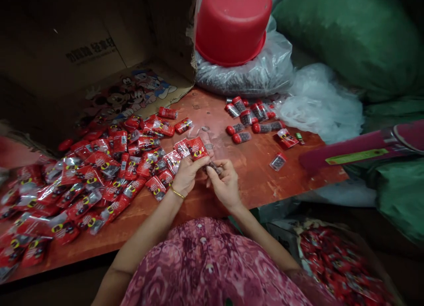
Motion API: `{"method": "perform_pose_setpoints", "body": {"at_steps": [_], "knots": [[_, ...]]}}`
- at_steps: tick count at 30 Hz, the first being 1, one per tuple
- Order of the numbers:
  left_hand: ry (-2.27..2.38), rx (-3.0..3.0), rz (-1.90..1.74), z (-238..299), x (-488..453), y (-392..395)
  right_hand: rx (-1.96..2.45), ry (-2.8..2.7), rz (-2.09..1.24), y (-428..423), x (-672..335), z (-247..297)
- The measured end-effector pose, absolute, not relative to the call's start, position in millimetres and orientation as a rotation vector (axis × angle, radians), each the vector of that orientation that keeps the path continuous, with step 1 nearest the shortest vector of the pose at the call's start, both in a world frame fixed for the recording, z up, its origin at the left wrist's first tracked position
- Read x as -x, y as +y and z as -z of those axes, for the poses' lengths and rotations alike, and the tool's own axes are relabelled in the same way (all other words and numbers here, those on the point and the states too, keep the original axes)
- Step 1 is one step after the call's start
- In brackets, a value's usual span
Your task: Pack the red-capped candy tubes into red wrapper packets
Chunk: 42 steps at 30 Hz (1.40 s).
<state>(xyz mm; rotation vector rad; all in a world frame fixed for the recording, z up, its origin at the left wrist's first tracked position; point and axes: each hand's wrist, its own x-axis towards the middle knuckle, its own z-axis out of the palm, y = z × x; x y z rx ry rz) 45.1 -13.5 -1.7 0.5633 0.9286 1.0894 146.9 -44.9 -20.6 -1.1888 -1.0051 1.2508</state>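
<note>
Over the middle of the red table (265, 173), the left hand (186, 175) is closed on a red printed packet (198, 148), pinching it by its lower edge so it stands up toward the camera. The right hand (225, 182) sits just beside it, fingers curled around a small dark capsule (213, 167) that touches the packet's mouth. A gold bangle (177, 193) circles the left wrist. To the left lies a broad heap of filled packets (92, 178); beyond the hands a cluster of red-capped capsules (248, 118) rests near a clear plastic bag (245, 74) with an upturned red bucket (232, 23) on top. A cardboard box (99, 45) stands open behind the heap
</note>
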Motion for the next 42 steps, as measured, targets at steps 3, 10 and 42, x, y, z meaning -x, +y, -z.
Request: {"method": "perform_pose_setpoints", "body": {"at_steps": [3,10,42], "knots": [[0.92,-0.677,-0.951,1.1,-45.0,-16.3,1.097,-0.871,-1.407,-45.7,-144.5,21.3],[0.985,-0.678,-1.062,5.7,-49.6,-18.5,1.026,-0.763,-1.437,-37.1,-137.6,26.9],[1.224,-1.282,-1.059,30.0,-42.8,-13.4,1.252,-1.349,-0.927,-19.6,-174.8,46.5]]}}
